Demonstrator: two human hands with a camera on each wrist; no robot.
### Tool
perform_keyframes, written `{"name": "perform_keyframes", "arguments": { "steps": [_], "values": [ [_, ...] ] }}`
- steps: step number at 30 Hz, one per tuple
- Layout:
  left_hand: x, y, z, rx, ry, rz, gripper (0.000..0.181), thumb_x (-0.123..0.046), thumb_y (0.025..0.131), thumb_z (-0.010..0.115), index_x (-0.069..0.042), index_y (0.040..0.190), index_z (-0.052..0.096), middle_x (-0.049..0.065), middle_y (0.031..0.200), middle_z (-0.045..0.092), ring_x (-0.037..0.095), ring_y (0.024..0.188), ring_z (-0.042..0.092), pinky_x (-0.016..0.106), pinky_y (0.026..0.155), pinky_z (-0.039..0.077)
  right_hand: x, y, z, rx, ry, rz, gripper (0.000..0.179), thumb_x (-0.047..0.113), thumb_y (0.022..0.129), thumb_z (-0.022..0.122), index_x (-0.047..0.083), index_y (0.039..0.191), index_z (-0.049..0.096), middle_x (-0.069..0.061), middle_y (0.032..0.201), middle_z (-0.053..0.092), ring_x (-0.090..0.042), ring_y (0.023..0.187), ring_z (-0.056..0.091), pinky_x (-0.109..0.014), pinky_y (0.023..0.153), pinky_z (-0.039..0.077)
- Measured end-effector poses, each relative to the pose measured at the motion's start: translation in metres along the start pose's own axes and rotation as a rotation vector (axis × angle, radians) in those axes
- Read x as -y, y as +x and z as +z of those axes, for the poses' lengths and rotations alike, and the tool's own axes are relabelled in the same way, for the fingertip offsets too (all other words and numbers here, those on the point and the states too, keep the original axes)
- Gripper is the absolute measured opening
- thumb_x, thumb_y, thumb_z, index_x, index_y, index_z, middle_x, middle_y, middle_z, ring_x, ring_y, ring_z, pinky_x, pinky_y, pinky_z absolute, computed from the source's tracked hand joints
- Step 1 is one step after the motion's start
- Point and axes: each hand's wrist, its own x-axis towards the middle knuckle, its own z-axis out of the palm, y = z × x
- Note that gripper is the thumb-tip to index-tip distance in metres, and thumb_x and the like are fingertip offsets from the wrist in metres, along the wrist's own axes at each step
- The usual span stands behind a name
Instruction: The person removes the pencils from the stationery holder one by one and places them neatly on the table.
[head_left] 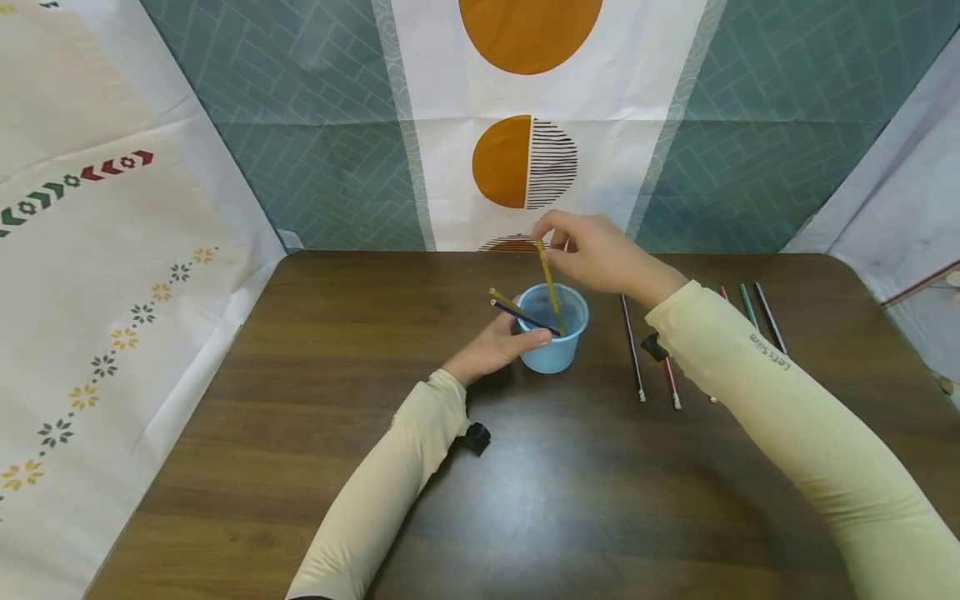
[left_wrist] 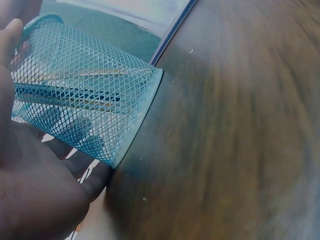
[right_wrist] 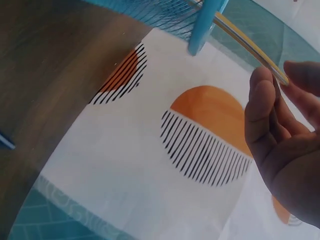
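A light blue mesh pencil cup (head_left: 550, 358) stands on the table, held around its left side by my left hand (head_left: 491, 348). The left wrist view shows the thumb near the rim and fingers behind the mesh wall (left_wrist: 85, 70). My right hand (head_left: 596, 250), raised over the cup, pinches the upper end of a yellow pencil (head_left: 550, 285) between thumb and fingertips. That pencil's lower part is inside the cup. A dark blue pencil (head_left: 513, 311) and a yellowish pencil (head_left: 501, 297) lean out over the left rim.
Right of the cup, several pencils lie on the brown wooden table (head_left: 337, 333): a dark one (head_left: 632, 346), a red one (head_left: 671, 385), a green one (head_left: 747, 303) and another dark one (head_left: 771, 318). My right sleeve (head_left: 750, 367) covers part of them. A patterned curtain (head_left: 315, 125) hangs behind.
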Motion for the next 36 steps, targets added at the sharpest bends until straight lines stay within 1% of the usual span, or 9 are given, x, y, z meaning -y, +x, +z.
{"name": "perform_keyframes", "arguments": {
  "steps": [5, 9, 11, 17, 22, 25, 29, 33, 36],
  "values": [
    [-0.001, -0.001, -0.001, 0.004, 0.008, -0.01, 0.097, -0.073, 0.073, 0.062, -0.021, 0.147, 0.027, 0.006, 0.144, 0.04, 0.021, 0.133, 0.036, 0.046, 0.111, 0.028, -0.011, -0.007, -0.001, -0.087, 0.057, 0.09, 0.017, 0.016, 0.093, 0.06, 0.011, 0.107, 0.052, -0.007, 0.096, 0.066, -0.022, 0.074, 0.061, -0.036, 0.07, 0.049],
    [-0.003, -0.002, 0.0, -0.011, 0.023, -0.032, 0.1, -0.076, 0.069, 0.062, -0.023, 0.146, 0.027, 0.004, 0.143, 0.041, 0.021, 0.133, 0.037, 0.046, 0.109, 0.031, -0.018, -0.015, 0.001, -0.139, 0.097, 0.155, 0.02, 0.017, 0.094, 0.06, 0.009, 0.109, 0.05, -0.008, 0.095, 0.066, -0.022, 0.07, 0.064, -0.038, 0.07, 0.051],
    [-0.003, -0.002, 0.0, -0.018, 0.029, -0.041, 0.102, -0.078, 0.066, 0.063, -0.024, 0.146, 0.027, 0.003, 0.141, 0.042, 0.021, 0.132, 0.038, 0.047, 0.108, 0.032, -0.02, -0.019, 0.001, -0.157, 0.113, 0.176, 0.022, 0.016, 0.093, 0.061, 0.009, 0.111, 0.049, -0.009, 0.093, 0.066, -0.023, 0.071, 0.064, -0.038, 0.068, 0.051],
    [-0.001, -0.001, 0.0, -0.018, 0.019, -0.022, 0.101, -0.078, 0.065, 0.063, -0.026, 0.144, 0.029, 0.003, 0.139, 0.045, 0.021, 0.129, 0.041, 0.046, 0.107, 0.033, -0.026, -0.027, -0.002, -0.17, 0.162, 0.224, 0.022, 0.015, 0.093, 0.062, 0.01, 0.11, 0.049, -0.011, 0.087, 0.068, -0.02, 0.073, 0.063, -0.034, 0.062, 0.05],
    [0.0, 0.0, -0.001, -0.003, 0.005, -0.028, 0.097, -0.072, 0.071, 0.065, -0.024, 0.146, 0.028, 0.005, 0.141, 0.043, 0.021, 0.131, 0.039, 0.046, 0.109, 0.031, -0.036, -0.032, -0.007, -0.169, 0.268, 0.267, 0.022, 0.016, 0.093, 0.062, 0.008, 0.109, 0.048, -0.013, 0.092, 0.068, -0.028, 0.075, 0.066, -0.031, 0.062, 0.055],
    [-0.001, 0.001, -0.002, 0.011, 0.006, -0.038, 0.097, -0.067, 0.074, 0.066, -0.02, 0.148, 0.025, 0.008, 0.144, 0.04, 0.023, 0.134, 0.036, 0.047, 0.11, 0.029, -0.043, -0.035, -0.011, -0.192, 0.327, 0.287, 0.023, 0.017, 0.093, 0.061, 0.006, 0.108, 0.048, -0.013, 0.093, 0.068, -0.028, 0.076, 0.067, -0.03, 0.062, 0.056],
    [-0.002, 0.001, -0.002, 0.021, 0.007, -0.039, 0.096, -0.063, 0.077, 0.066, -0.017, 0.149, 0.023, 0.01, 0.146, 0.038, 0.024, 0.135, 0.034, 0.047, 0.111, 0.028, -0.05, -0.038, -0.017, -0.25, 0.406, 0.313, 0.02, 0.015, 0.092, 0.063, 0.006, 0.105, 0.05, -0.008, 0.088, 0.069, -0.021, 0.069, 0.067, -0.028, 0.06, 0.055],
    [-0.001, 0.001, -0.001, -0.002, 0.01, -0.031, 0.096, -0.068, 0.073, 0.066, -0.024, 0.148, 0.026, 0.005, 0.143, 0.041, 0.021, 0.133, 0.037, 0.046, 0.11, 0.03, -0.057, -0.04, -0.02, -0.292, 0.5, 0.343, 0.019, 0.014, 0.092, 0.064, 0.006, 0.103, 0.05, 0.002, 0.081, 0.068, -0.015, 0.064, 0.066, -0.029, 0.058, 0.055],
    [0.001, 0.0, 0.0, -0.021, 0.014, -0.03, 0.097, -0.073, 0.069, 0.066, -0.027, 0.146, 0.029, 0.002, 0.14, 0.044, 0.02, 0.131, 0.04, 0.046, 0.109, 0.032, -0.062, -0.041, -0.019, -0.309, 0.568, 0.375, 0.02, 0.014, 0.091, 0.064, 0.005, 0.103, 0.05, 0.006, 0.079, 0.069, -0.014, 0.063, 0.066, -0.029, 0.058, 0.055]
  ]
}}
